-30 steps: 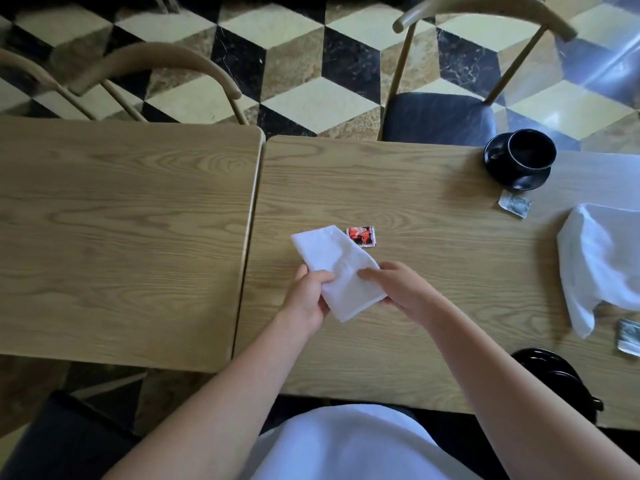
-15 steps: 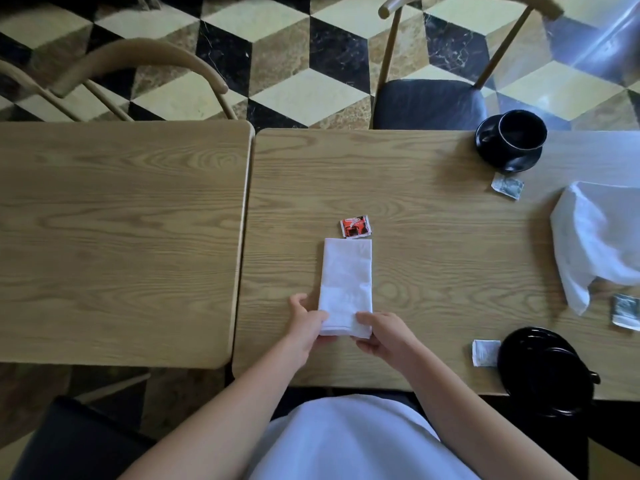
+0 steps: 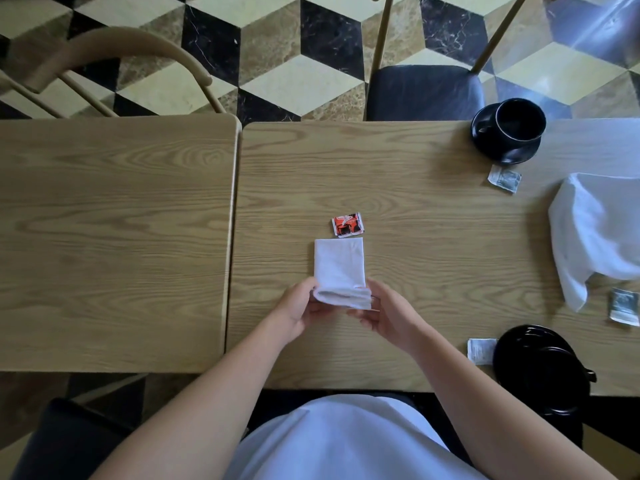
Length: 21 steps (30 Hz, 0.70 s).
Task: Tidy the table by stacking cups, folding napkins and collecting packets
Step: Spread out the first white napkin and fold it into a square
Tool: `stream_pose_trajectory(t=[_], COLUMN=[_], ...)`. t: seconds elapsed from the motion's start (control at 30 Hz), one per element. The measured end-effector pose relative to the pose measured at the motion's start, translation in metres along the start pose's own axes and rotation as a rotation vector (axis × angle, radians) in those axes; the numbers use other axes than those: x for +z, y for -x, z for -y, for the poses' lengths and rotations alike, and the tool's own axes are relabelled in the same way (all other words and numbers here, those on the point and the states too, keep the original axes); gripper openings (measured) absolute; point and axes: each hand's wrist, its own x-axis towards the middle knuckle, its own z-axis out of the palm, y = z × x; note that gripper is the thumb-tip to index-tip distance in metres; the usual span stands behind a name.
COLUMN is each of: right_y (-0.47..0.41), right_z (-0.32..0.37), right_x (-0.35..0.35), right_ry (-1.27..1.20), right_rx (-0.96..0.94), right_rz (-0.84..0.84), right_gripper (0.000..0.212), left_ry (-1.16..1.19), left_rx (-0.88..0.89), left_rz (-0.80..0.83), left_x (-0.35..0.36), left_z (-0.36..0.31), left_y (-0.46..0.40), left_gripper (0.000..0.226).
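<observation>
A white napkin (image 3: 339, 265), folded into a long strip, lies on the right wooden table (image 3: 415, 237). My left hand (image 3: 298, 311) and my right hand (image 3: 388, 315) pinch its near end, which is lifted and curled over towards the far end. A red and black packet (image 3: 348, 224) lies just beyond the napkin's far edge. An unfolded white napkin (image 3: 595, 233) lies crumpled at the right. A black cup on a saucer (image 3: 512, 128) stands at the far right, and another black cup and saucer (image 3: 543, 368) sits at the near right edge.
Grey packets lie near the far cup (image 3: 504, 178), by the crumpled napkin (image 3: 625, 306) and beside the near saucer (image 3: 481, 351). A second wooden table (image 3: 114, 237) adjoins on the left. Chairs (image 3: 426, 91) stand behind both tables on a chequered floor.
The napkin, held up a second ago, was laid flat as a long strip. Both hands have since lifted its near end and rolled it forward.
</observation>
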Motion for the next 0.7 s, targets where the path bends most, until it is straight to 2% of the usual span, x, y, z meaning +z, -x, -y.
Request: stream_pose_trajectory(t=[0.07, 0.13, 0.2, 0.27, 0.37, 0.47, 0.57, 0.7], right_y=[-0.003, -0.005, -0.009, -0.013, -0.018, -0.026, -0.03, -0.034], right_z=[0.01, 0.02, 0.029, 0.036, 0.042, 0.042, 0.043, 0.043], right_x=[-0.003, -0.003, -0.001, 0.003, 0.004, 0.0, -0.001, -0.001], right_ry=[-0.136, -0.21, -0.216, -0.157, 0.19, 0.652, 0.756, 0.825], right_rx=[0.035, 0.059, 0.06, 0.044, -0.001, -0.114, -0.193, -0.274], right_rz=[0.044, 0.061, 0.032, -0.017, -0.109, -0.261, -0.312, -0.338], right_gripper=[0.046, 0.045, 0.035, 0.019, 0.004, 0.008, 0.017, 0.017], left_ry=[0.057, 0.087, 0.039, -0.154, -0.449, -0.614, -0.691, -0.732], left_rx=[-0.069, -0.129, -0.172, -0.192, -0.115, -0.003, 0.06, 0.083], left_rz=[0.033, 0.045, 0.027, -0.013, -0.11, -0.204, -0.255, -0.279], left_x=[-0.001, -0.004, -0.005, -0.004, -0.001, 0.0, 0.003, 0.004], left_z=[-0.011, -0.019, -0.026, -0.03, -0.033, -0.035, -0.034, -0.031], left_y=[-0.002, -0.007, -0.013, -0.018, -0.025, -0.034, -0.04, -0.041], left_gripper=[0.041, 0.046, 0.041, 0.03, 0.01, 0.021, 0.031, 0.035])
